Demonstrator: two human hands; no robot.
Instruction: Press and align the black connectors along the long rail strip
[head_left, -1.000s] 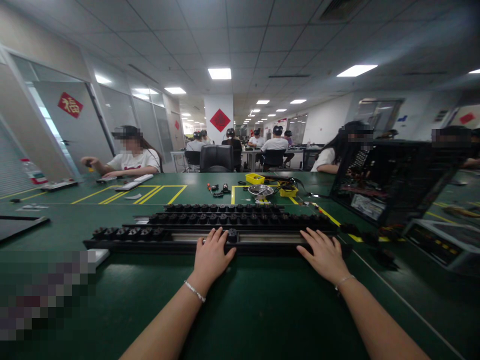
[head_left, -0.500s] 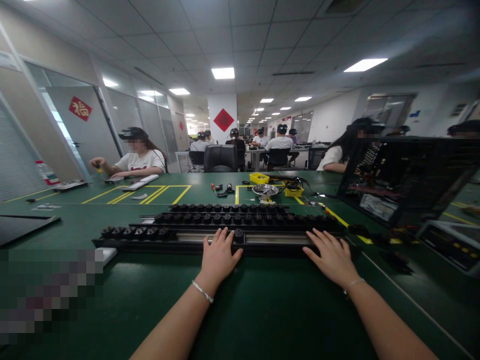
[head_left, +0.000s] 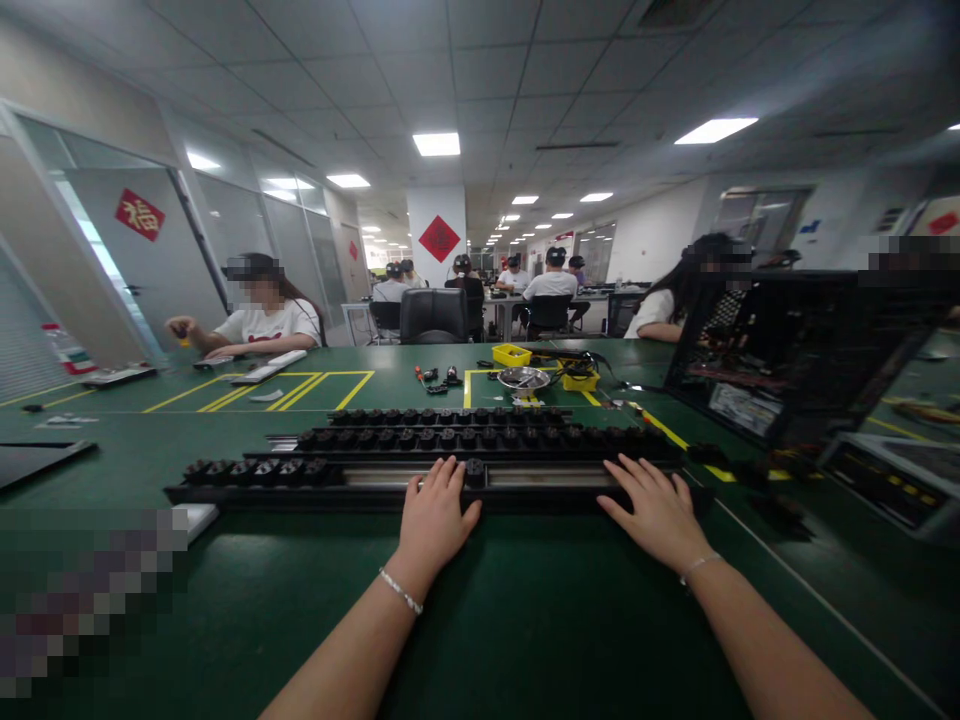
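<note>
Black, the nearest strip (head_left: 540, 494) lies at twelve o'clock on the table (head_left: 525, 620); the left hand (head_left: 439, 512) rests on it beside a lone block (head_left: 474, 472), the right hand (head_left: 656, 507) towards one o'clock (both with fingers splayed).

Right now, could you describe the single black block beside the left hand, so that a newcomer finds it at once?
On the green table, look at the nearest long black rail. Just right of the left hand sits one black block; unlike the blocks clustered at the rail's left end, it stands alone.
</note>
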